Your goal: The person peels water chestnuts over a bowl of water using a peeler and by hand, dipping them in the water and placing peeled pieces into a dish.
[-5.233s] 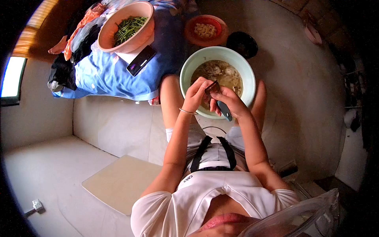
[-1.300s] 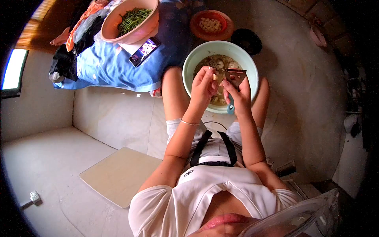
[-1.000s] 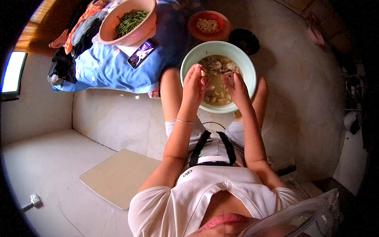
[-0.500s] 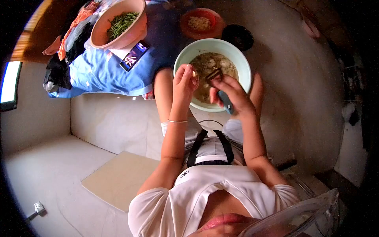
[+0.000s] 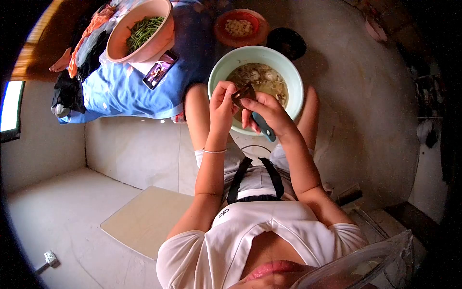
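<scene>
Over the pale green basin [image 5: 297,79], my left hand [image 5: 221,103] is closed in a pinch. What it pinches is mostly hidden now; half a second ago a small pale piece, like a garlic clove, showed at its fingertips. My right hand [image 5: 272,113] is wrapped round a peeler [image 5: 263,127] with a teal handle. The peeler's dark head meets the fingertips of my left hand. Inside the basin, cloudy water [image 5: 269,89] holds pale lumps and bits of skin. The basin sits between my knees.
Behind the basin, a red bowl [image 5: 257,26] holds pale cloves, beside a black bowl [image 5: 287,43]. On the blue cloth [image 5: 113,96] at the left are a pink basin [image 5: 115,45] of green beans, a phone [image 5: 160,70] and clothes. A board [image 5: 147,219] lies on the floor.
My right hand has moved left, bringing the peeler's head from above the water to my left fingertips. My left hand stays pinched in nearly the same place.
</scene>
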